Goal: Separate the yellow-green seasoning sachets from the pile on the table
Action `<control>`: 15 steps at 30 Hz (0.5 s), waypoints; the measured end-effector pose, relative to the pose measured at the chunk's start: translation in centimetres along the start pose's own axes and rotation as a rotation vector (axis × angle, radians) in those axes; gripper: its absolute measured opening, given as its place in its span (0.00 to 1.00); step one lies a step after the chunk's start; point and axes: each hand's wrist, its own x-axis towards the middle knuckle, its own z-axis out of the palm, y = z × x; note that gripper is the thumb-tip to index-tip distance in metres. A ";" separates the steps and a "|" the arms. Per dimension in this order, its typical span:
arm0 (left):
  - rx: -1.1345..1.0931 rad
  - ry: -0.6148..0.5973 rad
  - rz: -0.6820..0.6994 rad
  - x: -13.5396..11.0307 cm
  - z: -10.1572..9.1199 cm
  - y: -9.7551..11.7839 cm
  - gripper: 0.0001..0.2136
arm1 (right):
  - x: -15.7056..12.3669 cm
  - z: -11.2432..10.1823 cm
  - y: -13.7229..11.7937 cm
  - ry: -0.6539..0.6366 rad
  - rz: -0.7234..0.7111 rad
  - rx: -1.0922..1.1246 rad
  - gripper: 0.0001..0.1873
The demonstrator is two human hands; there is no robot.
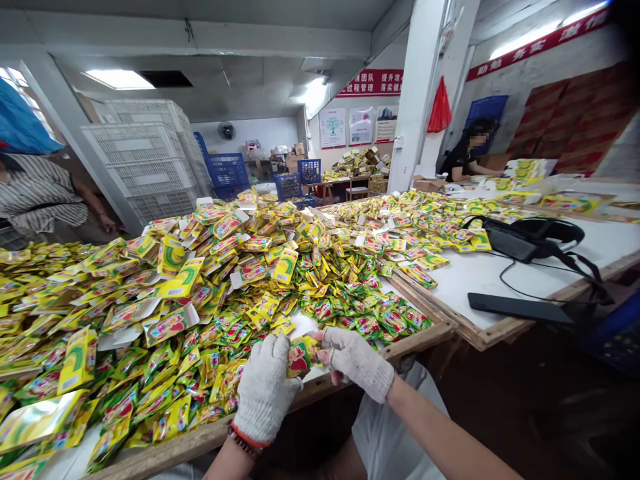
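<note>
My left hand (267,387), in a white knitted glove with a beaded bracelet at the wrist, grips a small yellow, green and red packet (299,358) near the table's front edge. My right hand (356,362), in a white glove with bare fingertips, is closed at the packet's right end. Whether one packet or more is between my hands, I cannot tell. Just beyond and to the left lies a heap of small sealed packets (240,340) in green and yellow. On top of it are many flat yellow cardboard boxes (185,277), some with open flaps.
Wooden strips (425,343) edge the white table. A black headset (520,237) with straps and cable and a dark flat device (517,308) lie at right. A co-worker (467,153) sits at the far right; another person (45,193) is at left, near stacked white crates (150,157).
</note>
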 end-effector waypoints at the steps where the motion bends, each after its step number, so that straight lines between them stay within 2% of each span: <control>1: -0.005 -0.002 0.031 0.0 -0.1 -0.1 0.24 | 0.2 0.0 0.1 0.045 -0.002 0.002 0.23; 3: -0.009 -0.005 0.080 -0.1 -0.2 -0.1 0.25 | 0.6 -0.1 0.2 0.147 -0.043 -0.101 0.15; 5: -0.014 -0.006 0.096 -0.2 -0.1 0.0 0.26 | 0.8 0.0 0.1 0.243 -0.150 -0.299 0.08; 8: -0.029 -0.012 0.085 -0.4 0.1 0.3 0.26 | 1.0 0.4 -0.5 0.331 -0.267 -0.484 0.07; 11: -0.019 -0.028 0.032 -0.3 0.3 0.3 0.25 | 0.8 0.6 -0.9 0.192 -0.157 -0.291 0.09; 15: 0.000 -0.011 -0.039 -0.1 0.3 0.3 0.24 | 0.1 0.9 -0.7 0.090 -0.006 0.023 0.19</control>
